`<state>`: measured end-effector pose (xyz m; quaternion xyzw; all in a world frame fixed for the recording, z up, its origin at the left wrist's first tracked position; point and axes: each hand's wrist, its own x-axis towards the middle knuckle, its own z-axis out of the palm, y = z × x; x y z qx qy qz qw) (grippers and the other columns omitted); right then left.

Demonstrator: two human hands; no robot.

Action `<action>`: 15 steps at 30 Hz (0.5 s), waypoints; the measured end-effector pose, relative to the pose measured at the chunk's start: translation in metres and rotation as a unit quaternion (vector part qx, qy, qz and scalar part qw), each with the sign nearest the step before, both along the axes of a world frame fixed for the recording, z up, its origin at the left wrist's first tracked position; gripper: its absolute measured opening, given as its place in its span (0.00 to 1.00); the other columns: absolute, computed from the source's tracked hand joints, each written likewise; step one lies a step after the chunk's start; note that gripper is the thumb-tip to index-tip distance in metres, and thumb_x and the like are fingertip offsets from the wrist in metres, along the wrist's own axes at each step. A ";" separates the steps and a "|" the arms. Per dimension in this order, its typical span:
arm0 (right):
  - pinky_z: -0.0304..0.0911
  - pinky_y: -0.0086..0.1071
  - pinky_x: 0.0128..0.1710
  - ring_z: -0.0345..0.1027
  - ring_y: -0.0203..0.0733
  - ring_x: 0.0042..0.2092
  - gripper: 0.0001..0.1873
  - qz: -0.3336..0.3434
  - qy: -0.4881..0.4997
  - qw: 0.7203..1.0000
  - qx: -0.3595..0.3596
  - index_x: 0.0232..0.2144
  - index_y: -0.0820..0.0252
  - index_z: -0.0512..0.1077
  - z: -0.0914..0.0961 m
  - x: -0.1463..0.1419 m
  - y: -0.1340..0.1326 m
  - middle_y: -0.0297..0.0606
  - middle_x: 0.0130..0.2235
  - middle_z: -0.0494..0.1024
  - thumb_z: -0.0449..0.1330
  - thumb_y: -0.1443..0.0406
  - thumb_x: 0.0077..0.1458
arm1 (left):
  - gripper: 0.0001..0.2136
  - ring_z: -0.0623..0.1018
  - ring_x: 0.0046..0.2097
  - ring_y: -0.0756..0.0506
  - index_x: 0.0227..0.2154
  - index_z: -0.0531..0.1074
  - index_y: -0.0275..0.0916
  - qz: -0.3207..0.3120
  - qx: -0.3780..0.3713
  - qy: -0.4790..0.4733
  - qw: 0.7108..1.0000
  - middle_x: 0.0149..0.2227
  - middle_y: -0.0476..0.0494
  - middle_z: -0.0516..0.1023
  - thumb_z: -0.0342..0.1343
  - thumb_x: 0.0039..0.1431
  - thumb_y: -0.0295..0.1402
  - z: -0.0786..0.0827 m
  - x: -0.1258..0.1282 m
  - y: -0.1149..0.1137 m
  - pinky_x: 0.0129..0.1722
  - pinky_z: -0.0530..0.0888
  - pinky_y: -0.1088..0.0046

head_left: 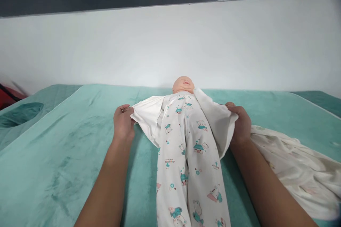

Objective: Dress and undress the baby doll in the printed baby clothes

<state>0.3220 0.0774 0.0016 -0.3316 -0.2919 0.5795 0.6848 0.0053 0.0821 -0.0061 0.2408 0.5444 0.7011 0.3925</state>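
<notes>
A baby doll [183, 85] lies on its back on a teal blanket [66, 149], head toward the far wall. It wears a white sleepsuit [186, 156] printed with small teal cartoon figures. The suit's two front flaps are spread out to the sides. My left hand [123, 123] is closed on the edge of the left flap. My right hand [241, 124] grips the right flap, fingers curled over the fabric. Both forearms reach in from the bottom of the view on either side of the doll's legs.
A crumpled white cloth [298, 170] lies on the blanket to the right of my right arm. A white wall [170, 42] rises just behind the doll's head. Something red [7, 95] shows at the far left edge.
</notes>
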 end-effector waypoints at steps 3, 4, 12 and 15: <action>0.62 0.33 0.33 0.48 0.32 0.22 0.16 -0.018 0.045 0.999 0.019 0.20 0.57 0.48 0.002 0.003 -0.002 0.28 0.22 0.51 0.55 0.67 0.42 | 0.17 0.70 0.28 0.51 0.36 0.64 0.41 0.037 -0.019 -0.009 0.999 0.29 0.51 0.69 0.56 0.38 0.27 -0.003 0.001 0.001 0.24 0.65 0.77; 0.62 0.33 0.33 0.47 0.32 0.22 0.15 -0.024 0.057 0.998 0.024 0.20 0.57 0.48 0.002 0.004 -0.002 0.28 0.22 0.51 0.55 0.67 0.41 | 0.17 0.70 0.28 0.51 0.36 0.64 0.41 0.050 -0.022 -0.010 0.998 0.30 0.51 0.70 0.56 0.39 0.27 -0.004 0.001 0.002 0.25 0.66 0.76; 0.62 0.36 0.33 0.46 0.34 0.23 0.08 -0.093 0.079 0.992 0.015 0.18 0.57 0.52 -0.002 0.012 0.004 0.30 0.22 0.55 0.51 0.66 0.37 | 0.18 0.72 0.31 0.51 0.40 0.63 0.40 0.122 -0.019 -0.009 0.992 0.31 0.52 0.68 0.52 0.41 0.25 -0.011 -0.008 0.008 0.34 0.70 0.71; 0.61 0.34 0.33 0.46 0.33 0.24 0.08 -0.109 0.057 0.992 -0.001 0.18 0.57 0.53 0.000 0.011 0.002 0.30 0.22 0.55 0.52 0.67 0.39 | 0.19 0.72 0.32 0.50 0.41 0.63 0.41 0.102 -0.025 0.001 0.994 0.32 0.51 0.67 0.53 0.41 0.26 -0.011 -0.008 0.007 0.35 0.70 0.71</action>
